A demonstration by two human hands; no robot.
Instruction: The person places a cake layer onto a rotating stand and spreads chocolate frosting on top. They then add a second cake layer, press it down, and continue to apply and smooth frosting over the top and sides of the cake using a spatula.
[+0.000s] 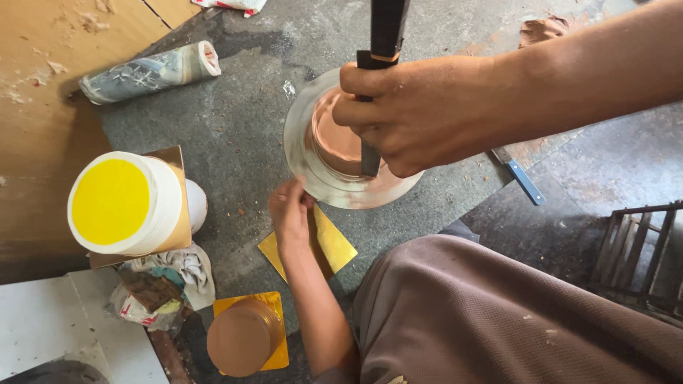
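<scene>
I see my right hand (pixel 420 114) clenched around a dark flat tool (pixel 380 71), held upright with its lower end inside a copper-coloured cake (pixel 334 142) sitting on a round silver board (pixel 306 171). My left hand (pixel 290 213) pinches the near rim of that board with its fingertips. The board sits at the middle of the grey stone floor (pixel 235 135), above a gold square card (pixel 334 245). Toward the near left, 1 more copper cake (pixel 242 338) rests on another gold card. A stack of yellow-topped round boards (pixel 121 203) stands at the left, and a blue-handled knife (pixel 523 178) lies at the right.
</scene>
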